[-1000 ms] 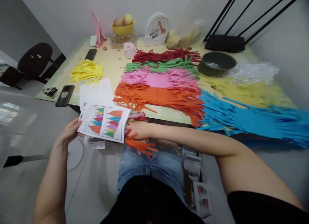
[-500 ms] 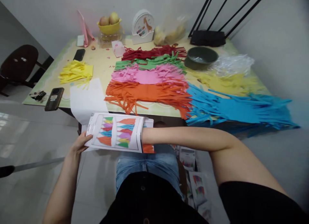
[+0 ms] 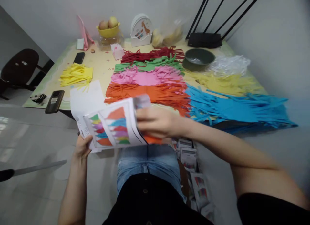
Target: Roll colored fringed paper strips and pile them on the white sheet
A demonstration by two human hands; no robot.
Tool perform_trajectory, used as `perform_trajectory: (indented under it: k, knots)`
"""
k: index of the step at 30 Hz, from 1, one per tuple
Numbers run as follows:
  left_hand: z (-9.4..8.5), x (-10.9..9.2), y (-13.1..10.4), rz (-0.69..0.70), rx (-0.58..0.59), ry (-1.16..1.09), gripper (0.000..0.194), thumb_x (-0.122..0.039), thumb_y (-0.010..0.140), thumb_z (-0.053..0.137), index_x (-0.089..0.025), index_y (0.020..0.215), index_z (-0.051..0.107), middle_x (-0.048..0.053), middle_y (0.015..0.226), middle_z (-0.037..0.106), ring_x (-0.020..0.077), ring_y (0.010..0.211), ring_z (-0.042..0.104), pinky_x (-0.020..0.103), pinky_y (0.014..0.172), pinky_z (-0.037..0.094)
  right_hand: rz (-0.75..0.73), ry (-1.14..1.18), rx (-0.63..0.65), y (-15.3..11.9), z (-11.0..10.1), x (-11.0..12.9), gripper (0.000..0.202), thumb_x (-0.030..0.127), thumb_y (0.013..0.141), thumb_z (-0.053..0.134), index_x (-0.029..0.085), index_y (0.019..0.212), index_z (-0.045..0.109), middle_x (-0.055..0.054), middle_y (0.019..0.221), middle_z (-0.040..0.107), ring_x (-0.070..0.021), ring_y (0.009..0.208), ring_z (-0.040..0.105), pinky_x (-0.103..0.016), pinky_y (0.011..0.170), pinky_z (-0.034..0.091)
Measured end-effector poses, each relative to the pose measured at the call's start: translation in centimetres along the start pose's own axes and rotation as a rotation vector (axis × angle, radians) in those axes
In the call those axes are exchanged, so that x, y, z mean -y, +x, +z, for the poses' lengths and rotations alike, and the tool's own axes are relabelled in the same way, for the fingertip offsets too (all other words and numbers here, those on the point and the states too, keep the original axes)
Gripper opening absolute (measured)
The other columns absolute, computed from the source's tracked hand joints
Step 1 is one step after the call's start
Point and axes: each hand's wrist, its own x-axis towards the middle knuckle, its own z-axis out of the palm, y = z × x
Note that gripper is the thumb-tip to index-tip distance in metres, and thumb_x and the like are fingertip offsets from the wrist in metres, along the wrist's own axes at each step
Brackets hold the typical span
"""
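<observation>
My left hand (image 3: 83,146) is closed on the left end of a printed packet (image 3: 113,126), its thumb on top. The packet's front shows rows of coloured tassels. At the packet's right end is my right hand (image 3: 162,121), smeared by motion, its fingers at the mouth and the tips partly hidden. Something orange (image 3: 153,139) sticks out of the packet below those fingers. A white sheet (image 3: 84,97) lies partly on the table behind the packet. Just beyond are fringed paper bundles: orange (image 3: 142,93), pink (image 3: 146,78), green (image 3: 147,66) and dark red (image 3: 152,54).
On the table's right are blue fringe (image 3: 239,108), yellow fringe (image 3: 227,83), a dark bowl (image 3: 198,58), clear plastic (image 3: 230,65) and a black router (image 3: 204,40). Two phones (image 3: 55,101) and a yellow bundle (image 3: 77,74) lie left. Printed packets (image 3: 200,189) are low beside my legs.
My right hand has drawn back out of the packet to its mouth. The packet has tilted, its right end rising, and my left hand still holds it.
</observation>
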Motion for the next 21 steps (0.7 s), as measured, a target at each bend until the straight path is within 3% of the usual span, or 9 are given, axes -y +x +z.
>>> perform_trajectory:
  k: [2, 4, 5, 8, 11, 14, 17, 19, 21]
  knots:
    - [1.0, 0.7, -0.3, 0.09, -0.021, -0.115, 0.066, -0.031, 0.047, 0.097, -0.023, 0.109, 0.072, 0.006, 0.102, 0.08, 0.0238, 0.09, 0.076, 0.037, 0.09, 0.062, 0.084, 0.064, -0.289, -1.3, -1.4, -0.9, 0.038, 0.05, 0.1, 0.048, 0.024, 0.121, 0.068, -0.009, 0.128, 0.067, -0.0223, 0.121, 0.063, -0.039, 0.105, 0.052]
    - [3.4, 2.5, -0.9, 0.108, -0.026, -0.214, 0.064, -0.034, 0.053, 0.095, -0.027, 0.112, 0.071, 0.003, 0.112, 0.078, 0.0233, 0.104, 0.073, 0.038, 0.096, 0.06, 0.222, 0.227, -0.623, -2.2, 0.0, -1.9, 0.054, 0.066, 0.093, 0.051, 0.026, 0.128, 0.061, -0.01, 0.129, 0.066, -0.0231, 0.122, 0.063, -0.04, 0.106, 0.051]
    - [5.1, 3.8, -1.4, 0.093, -0.021, -0.253, 0.063, -0.036, 0.055, 0.094, -0.028, 0.114, 0.07, 0.003, 0.117, 0.076, 0.024, 0.11, 0.071, 0.039, 0.098, 0.058, 0.266, 0.335, -0.69, -2.4, 1.6, -2.4, 0.067, 0.074, 0.085, 0.056, 0.026, 0.131, 0.056, -0.012, 0.129, 0.065, -0.024, 0.122, 0.063, -0.04, 0.105, 0.052]
    - [10.0, 8.4, -3.1, -0.002, 0.062, -0.288, 0.067, -0.039, 0.059, 0.093, -0.027, 0.12, 0.068, 0.006, 0.132, 0.07, 0.0276, 0.125, 0.063, 0.043, 0.108, 0.051, 0.437, 0.597, -0.596, -2.7, 7.5, -3.2, 0.101, 0.082, 0.055, 0.076, 0.022, 0.131, 0.047, -0.015, 0.125, 0.066, -0.027, 0.114, 0.067, -0.04, 0.096, 0.057]
    - [11.4, 11.2, -3.8, -0.097, 0.193, -0.217, 0.072, -0.046, 0.058, 0.092, -0.025, 0.122, 0.066, 0.009, 0.133, 0.068, 0.0292, 0.126, 0.062, 0.043, 0.109, 0.05, 0.65, 0.552, -0.644, -3.4, 10.2, -3.5, 0.086, 0.075, 0.058, 0.079, 0.02, 0.118, 0.05, -0.013, 0.113, 0.069, -0.025, 0.1, 0.069, -0.04, 0.091, 0.057]
    - [9.4, 10.5, -3.0, -0.058, 0.196, -0.064, 0.075, -0.048, 0.052, 0.094, -0.023, 0.117, 0.067, 0.011, 0.121, 0.073, 0.0272, 0.116, 0.067, 0.038, 0.103, 0.053, 0.706, 0.458, -0.602, -5.4, 8.8, -3.8, 0.073, 0.066, 0.06, 0.082, 0.019, 0.108, 0.054, -0.011, 0.103, 0.071, -0.0246, 0.091, 0.068, -0.039, 0.085, 0.057]
    - [8.0, 7.9, -2.5, 0.049, 0.228, 0.193, 0.075, -0.039, 0.047, 0.097, -0.02, 0.114, 0.069, 0.011, 0.118, 0.074, 0.0267, 0.112, 0.069, 0.033, 0.098, 0.054, 0.715, 0.447, -0.428, -7.4, 7.3, -4.0, 0.056, 0.056, 0.065, 0.082, 0.017, 0.098, 0.06, -0.008, 0.088, 0.071, -0.0226, 0.078, 0.067, -0.036, 0.076, 0.057]
    - [8.8, 6.8, -3.1, 0.056, 0.26, 0.384, 0.065, -0.036, 0.048, 0.096, -0.016, 0.105, 0.073, 0.011, 0.109, 0.077, 0.0285, 0.105, 0.071, 0.035, 0.093, 0.056, 0.739, 0.475, -0.333, -8.1, 7.5, -3.8, 0.047, 0.054, 0.069, 0.079, 0.016, 0.091, 0.063, -0.006, 0.078, 0.07, -0.0209, 0.07, 0.065, -0.034, 0.07, 0.056]
    - [10.4, 6.7, -4.1, 0.043, 0.238, 0.476, 0.051, -0.035, 0.055, 0.093, -0.013, 0.097, 0.075, 0.011, 0.101, 0.078, 0.0284, 0.097, 0.073, 0.035, 0.09, 0.058, 0.762, 0.473, -0.336, -8.4, 8.5, -3.4, 0.043, 0.055, 0.072, 0.076, 0.015, 0.084, 0.064, -0.006, 0.075, 0.07, -0.0206, 0.068, 0.065, -0.033, 0.068, 0.055]
